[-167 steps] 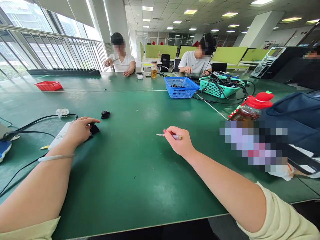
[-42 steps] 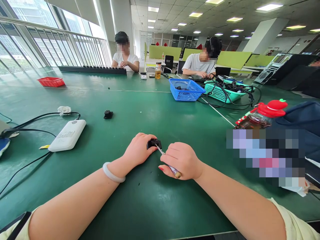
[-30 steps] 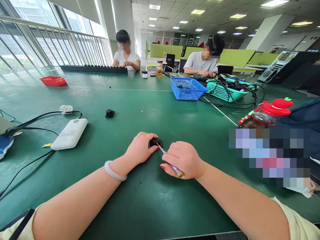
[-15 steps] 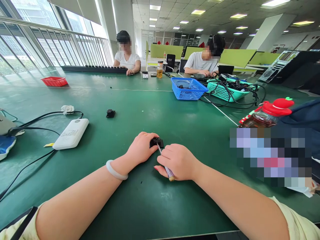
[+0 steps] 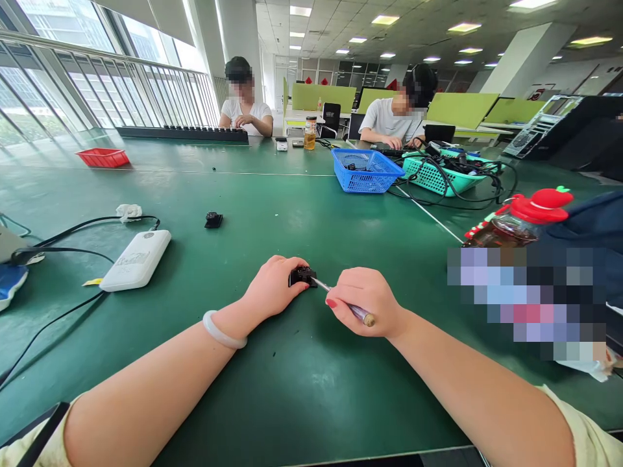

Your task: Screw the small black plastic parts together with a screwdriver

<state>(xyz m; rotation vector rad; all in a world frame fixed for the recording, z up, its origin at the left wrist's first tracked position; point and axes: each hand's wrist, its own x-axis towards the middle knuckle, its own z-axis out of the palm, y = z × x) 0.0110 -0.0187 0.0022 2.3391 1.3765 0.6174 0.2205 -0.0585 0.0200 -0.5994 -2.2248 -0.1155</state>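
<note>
Between the thumb and fingers of my left hand [image 5: 273,285] is a small black part [image 5: 302,277], held down on the green table [image 5: 272,402]. Part of it is hidden by those fingers. My right hand [image 5: 367,301] is closed around a screwdriver [image 5: 359,312] with a purplish, see-through handle. Its thin metal shaft slants up to the left, and the tip is at the right side of the black part; whether it touches I cannot tell. Another small black part [image 5: 213,220] lies farther off to the left.
A white power bank [image 5: 137,261] with black cables lies left. Farther back are a red tray [image 5: 102,157], a blue basket [image 5: 367,171] and a teal basket [image 5: 431,176] full of cables. A red-lidded bottle [image 5: 516,224] stands right. Two people sit across the table.
My right hand has moved right, and the screwdriver has swung from steep to a flatter slant, its tip now at the part's right side. My left hand keeps hold of the part.
</note>
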